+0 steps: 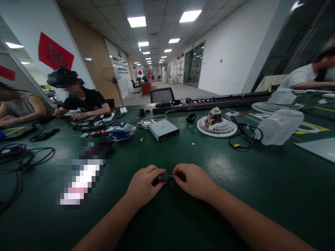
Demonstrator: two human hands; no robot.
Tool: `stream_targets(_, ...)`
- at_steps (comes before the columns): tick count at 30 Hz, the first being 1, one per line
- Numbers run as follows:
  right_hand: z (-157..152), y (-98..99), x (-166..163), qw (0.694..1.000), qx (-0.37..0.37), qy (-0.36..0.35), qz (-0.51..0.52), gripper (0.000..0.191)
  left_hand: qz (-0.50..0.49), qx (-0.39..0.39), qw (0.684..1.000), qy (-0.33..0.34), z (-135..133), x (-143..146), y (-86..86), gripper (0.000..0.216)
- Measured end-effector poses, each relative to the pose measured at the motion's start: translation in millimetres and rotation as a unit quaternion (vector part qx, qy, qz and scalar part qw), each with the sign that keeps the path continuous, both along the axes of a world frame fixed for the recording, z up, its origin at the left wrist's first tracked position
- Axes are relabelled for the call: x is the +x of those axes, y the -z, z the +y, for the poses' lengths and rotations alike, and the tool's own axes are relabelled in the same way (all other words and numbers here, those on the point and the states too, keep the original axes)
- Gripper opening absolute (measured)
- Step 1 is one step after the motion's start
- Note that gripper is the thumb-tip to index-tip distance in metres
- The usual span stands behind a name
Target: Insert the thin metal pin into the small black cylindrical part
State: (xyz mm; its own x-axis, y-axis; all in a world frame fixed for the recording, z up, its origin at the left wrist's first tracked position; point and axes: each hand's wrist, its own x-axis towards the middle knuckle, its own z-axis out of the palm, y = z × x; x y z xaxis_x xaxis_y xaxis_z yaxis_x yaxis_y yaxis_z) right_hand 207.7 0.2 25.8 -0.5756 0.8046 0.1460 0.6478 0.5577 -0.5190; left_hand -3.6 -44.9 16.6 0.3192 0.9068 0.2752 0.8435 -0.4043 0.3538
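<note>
Piece (162, 177), dark, stubby, between left fingers (157, 171)

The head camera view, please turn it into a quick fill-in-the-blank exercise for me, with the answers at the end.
The person's ____ hand grips the small grey-ended piece.
The table is ____ in colour.
As seen here, the round white grille lies to the ____ of the silver box.

Missing words: left; green; right.
</note>
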Motion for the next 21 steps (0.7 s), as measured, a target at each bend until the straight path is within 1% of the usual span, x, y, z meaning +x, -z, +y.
stream_targets(3, -1.9, 0.3, 0.3, 0.999, -0.004, -0.006, -0.031, 0.012, 0.014, -0.015, 1.000, -0.011, 1.6, 2.4, 0.5, 0.034)
stream_targets(4, -2.9, 0.3, 0.5, 0.999, -0.006, 0.002, -0.037, 0.011, 0.025, -0.022, 0.999, -0.013, 2.3, 3.2, 0.5, 0.034)
stream_targets(5, -3.9, 0.1, 0.8, 0.999, -0.008, 0.020, -0.042, 0.010, 0.036, -0.029, 0.999, -0.019, 3.1, 4.0, 0.5, 0.034)
stream_targets(7, -6.3, -0.4, 0.9, 0.996, -0.015, 0.079, -0.048, 0.008, 0.051, -0.045, 0.997, -0.035, 5.1, 5.2, 0.6, 0.034)
stream_targets(8, -7.5, -0.7, 0.7, 0.993, -0.016, 0.109, -0.041, 0.010, 0.054, -0.054, 0.996, -0.042, 6.2, 5.7, 0.6, 0.034)
stream_targets(9, -8.8, -1.0, 0.4, 0.991, -0.020, 0.128, -0.030, 0.016, 0.055, -0.063, 0.995, -0.048, 7.2, 6.0, 0.6, 0.033)
stream_targets(10, -10.2, -1.2, 0.0, 0.990, -0.026, 0.135, -0.018, 0.021, 0.055, -0.071, 0.995, -0.049, 8.0, 6.1, 0.5, 0.032)
stream_targets(11, -11.4, -1.3, -0.5, 0.993, -0.030, 0.118, -0.002, 0.026, 0.055, -0.079, 0.994, -0.047, 8.6, 6.0, 0.3, 0.030)
stream_targets(12, -12.5, -1.3, -0.8, 0.996, -0.039, 0.083, 0.007, 0.031, 0.054, -0.086, 0.994, -0.045, 8.9, 5.5, 0.1, 0.029)
stream_targets(13, -13.4, -1.0, -1.0, 0.997, -0.057, 0.052, -0.004, 0.035, 0.052, -0.090, 0.994, -0.044, 9.0, 4.6, -0.2, 0.028)
stream_targets(15, -14.3, -0.3, -0.5, 0.996, -0.086, 0.017, -0.031, 0.028, 0.040, -0.087, 0.994, -0.043, 8.3, 1.5, -0.5, 0.029)
stream_targets(18, -12.6, 0.4, 1.6, 0.993, -0.116, 0.001, -0.035, 0.012, 0.021, -0.074, 0.996, -0.042, 7.3, -4.9, 1.4, 0.033)
stream_targets(20, -9.6, 0.4, 2.8, 0.993, -0.119, -0.002, -0.017, 0.017, 0.011, -0.074, 0.996, -0.049, 7.4, -8.8, 4.3, 0.038)
stream_targets(21, -7.6, 0.5, 3.1, 0.993, -0.117, -0.006, -0.003, 0.020, 0.012, -0.079, 0.995, -0.065, 7.6, -10.3, 5.7, 0.041)
